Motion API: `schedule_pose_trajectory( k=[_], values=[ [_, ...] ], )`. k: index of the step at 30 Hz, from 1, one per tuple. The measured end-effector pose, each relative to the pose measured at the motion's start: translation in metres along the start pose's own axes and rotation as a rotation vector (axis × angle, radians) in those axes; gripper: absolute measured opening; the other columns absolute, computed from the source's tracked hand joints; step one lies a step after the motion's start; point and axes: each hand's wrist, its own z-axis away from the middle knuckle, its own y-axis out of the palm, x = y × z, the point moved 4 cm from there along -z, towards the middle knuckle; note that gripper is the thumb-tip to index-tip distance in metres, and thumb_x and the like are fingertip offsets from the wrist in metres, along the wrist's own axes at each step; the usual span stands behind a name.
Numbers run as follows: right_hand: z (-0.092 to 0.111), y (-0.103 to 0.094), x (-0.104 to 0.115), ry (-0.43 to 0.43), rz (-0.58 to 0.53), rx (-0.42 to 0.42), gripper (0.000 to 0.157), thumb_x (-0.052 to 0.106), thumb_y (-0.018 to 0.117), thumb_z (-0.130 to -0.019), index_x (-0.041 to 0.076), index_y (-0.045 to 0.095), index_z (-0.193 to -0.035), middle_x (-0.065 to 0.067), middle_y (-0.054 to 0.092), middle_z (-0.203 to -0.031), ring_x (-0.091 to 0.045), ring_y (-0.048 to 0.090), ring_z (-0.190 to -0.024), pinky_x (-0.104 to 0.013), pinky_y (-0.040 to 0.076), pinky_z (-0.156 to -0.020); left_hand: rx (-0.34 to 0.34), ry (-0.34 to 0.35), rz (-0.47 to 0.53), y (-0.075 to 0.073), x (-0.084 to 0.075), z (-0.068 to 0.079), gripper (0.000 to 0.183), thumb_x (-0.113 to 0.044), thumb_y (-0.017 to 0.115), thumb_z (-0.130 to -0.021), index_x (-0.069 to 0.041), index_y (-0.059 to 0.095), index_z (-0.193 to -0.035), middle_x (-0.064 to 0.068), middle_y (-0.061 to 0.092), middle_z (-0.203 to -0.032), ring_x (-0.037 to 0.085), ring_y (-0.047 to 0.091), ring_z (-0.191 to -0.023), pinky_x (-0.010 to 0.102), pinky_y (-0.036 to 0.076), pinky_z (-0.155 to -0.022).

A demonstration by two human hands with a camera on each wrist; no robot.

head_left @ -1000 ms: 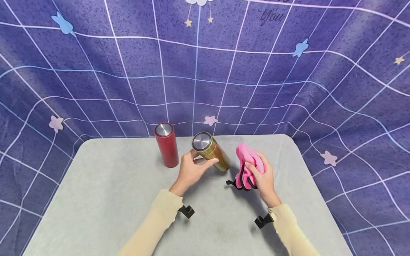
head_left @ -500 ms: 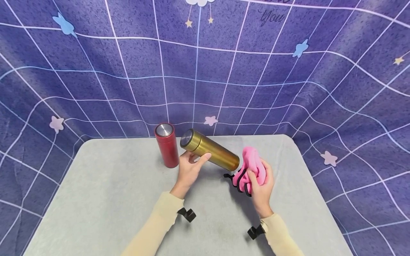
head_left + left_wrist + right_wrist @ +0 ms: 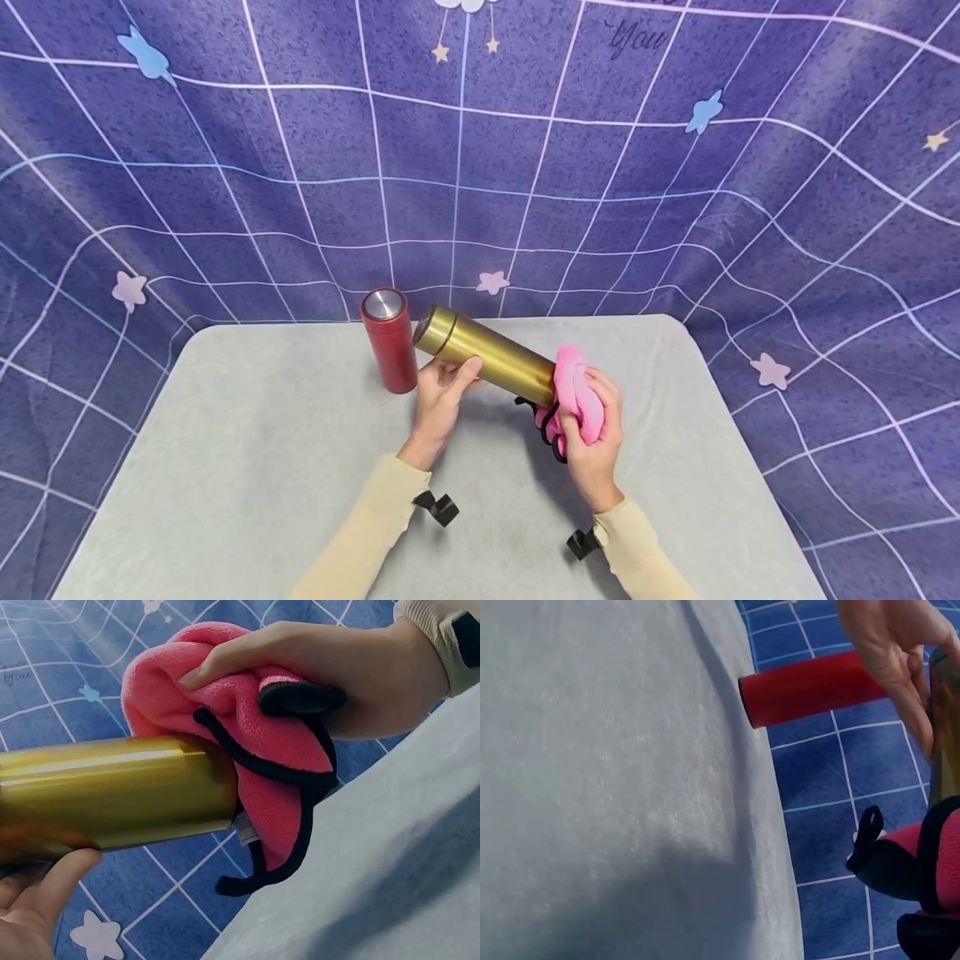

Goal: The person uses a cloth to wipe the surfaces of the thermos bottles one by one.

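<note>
A gold thermos bottle (image 3: 498,357) is tilted far over in the air, lid end up to the left. My left hand (image 3: 437,404) grips it from below near the lid, thumb along the near side. In my right hand (image 3: 596,454) is a bunched pink cloth with black trim (image 3: 576,396), pressed against the bottle's base end. The left wrist view shows the cloth (image 3: 225,712) touching the base of the gold bottle (image 3: 112,795), with a black loop hanging below. Part of the base is hidden by the cloth.
A red thermos bottle (image 3: 392,350) with a steel lid stands upright on the grey table (image 3: 247,433), just left of the gold bottle's lid. Behind the table hangs a purple curtain (image 3: 420,208) with a grid pattern.
My left hand has tipped the gold bottle from leaning to nearly horizontal and lifted it. My right hand has moved left, bringing the pink cloth from beside the bottle onto its base.
</note>
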Motion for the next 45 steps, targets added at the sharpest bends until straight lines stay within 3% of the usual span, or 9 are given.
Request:
schedule_pose_trajectory(
  k=[4,12,19,29,35,39,45],
  values=[
    [-0.008,0.006,0.010,-0.037,0.022,0.007,0.044,-0.015,0.067,-0.079,-0.015,0.062,-0.122,-0.034,0.058,-0.130,-0.029,0.054,-0.132,-0.034,0.043,-0.115,0.018,-0.005,0.008,0.001,-0.001,-0.001,0.016,0.001,0.067,-0.100,0.003,0.065,-0.115,0.006,0.070,-0.101,0.014,0.073,-0.093,0.037,0.067,-0.082],
    [-0.022,0.010,0.010,-0.051,0.048,0.023,0.040,-0.011,0.067,-0.078,-0.015,0.065,-0.118,-0.035,0.062,-0.124,-0.029,0.054,-0.129,-0.035,0.042,-0.114,0.008,-0.002,0.028,0.000,-0.001,-0.003,0.010,-0.001,0.064,-0.103,-0.003,0.065,-0.113,0.003,0.067,-0.099,0.010,0.069,-0.091,0.040,0.068,-0.081],
    [-0.025,0.007,-0.016,-0.041,0.034,0.032,0.039,-0.008,0.068,-0.080,-0.013,0.067,-0.119,-0.032,0.064,-0.123,-0.026,0.057,-0.128,-0.036,0.043,-0.113,0.005,-0.001,0.074,0.002,-0.007,-0.004,0.010,-0.001,0.061,-0.104,-0.006,0.065,-0.111,0.002,0.068,-0.099,0.010,0.069,-0.092,0.042,0.067,-0.083],
    [-0.030,0.006,-0.024,0.167,-0.088,0.032,0.040,-0.011,0.063,-0.088,-0.013,0.064,-0.128,-0.006,0.069,-0.125,-0.018,0.065,-0.110,-0.026,0.052,-0.099,0.004,0.000,0.079,0.003,-0.011,-0.005,0.010,-0.002,0.061,-0.104,-0.008,0.067,-0.109,0.001,0.070,-0.101,0.010,0.070,-0.093,0.041,0.067,-0.085],
    [-0.034,0.008,-0.024,0.310,-0.155,0.030,0.039,-0.008,0.058,-0.093,-0.005,0.067,-0.131,-0.007,0.071,-0.123,-0.014,0.064,-0.102,-0.021,0.055,-0.088,0.002,0.016,0.089,0.003,-0.014,-0.005,0.013,0.000,0.060,-0.103,-0.009,0.067,-0.111,0.001,0.069,-0.102,0.010,0.070,-0.094,0.041,0.067,-0.084],
    [-0.035,0.011,-0.026,0.389,-0.224,0.039,0.036,-0.001,0.058,-0.098,-0.001,0.068,-0.133,-0.010,0.072,-0.127,-0.015,0.066,-0.104,-0.022,0.056,-0.090,-0.015,0.018,0.085,0.002,-0.016,-0.004,0.012,-0.001,0.063,-0.102,-0.008,0.068,-0.110,0.001,0.069,-0.100,0.010,0.069,-0.091,0.039,0.067,-0.083],
    [-0.032,0.016,-0.035,0.582,-0.391,0.025,0.031,0.006,0.055,-0.105,0.007,0.064,-0.135,-0.010,0.073,-0.131,-0.018,0.069,-0.110,-0.023,0.059,-0.091,-0.025,0.008,0.035,0.001,-0.020,-0.001,0.010,-0.001,0.068,-0.100,-0.006,0.068,-0.108,0.003,0.069,-0.098,0.011,0.070,-0.091,0.038,0.067,-0.085]
  ],
)
